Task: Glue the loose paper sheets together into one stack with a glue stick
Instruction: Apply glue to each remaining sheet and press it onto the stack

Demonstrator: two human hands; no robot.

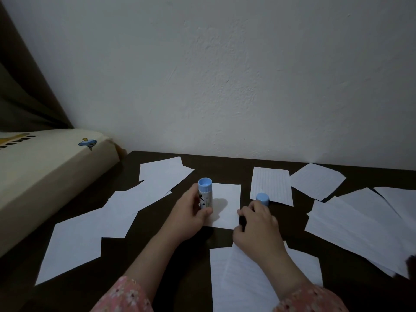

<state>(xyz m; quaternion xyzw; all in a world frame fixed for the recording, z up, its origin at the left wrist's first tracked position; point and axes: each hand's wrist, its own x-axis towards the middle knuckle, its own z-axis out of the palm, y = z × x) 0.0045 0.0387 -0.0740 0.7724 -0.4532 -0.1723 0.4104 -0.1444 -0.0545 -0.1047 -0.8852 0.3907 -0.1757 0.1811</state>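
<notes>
Fingertips (242,213) touch sheet (225,206) edge beside cap (262,198).

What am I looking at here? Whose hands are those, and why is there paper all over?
There is just one picture, taken by a camera worn on a person's head, looking down at their own two hands. No robot is here. The left hand holds a glue stick upright on a small white sheet in the middle. The right hand rests at that sheet's edge with its fingers curled; I cannot tell if it pinches the paper. Just beyond it stands the glue stick's blue cap, taken off. Many loose paper sheets lie scattered on the dark table, some lined. They are meant to be glued into one stack.
</notes>
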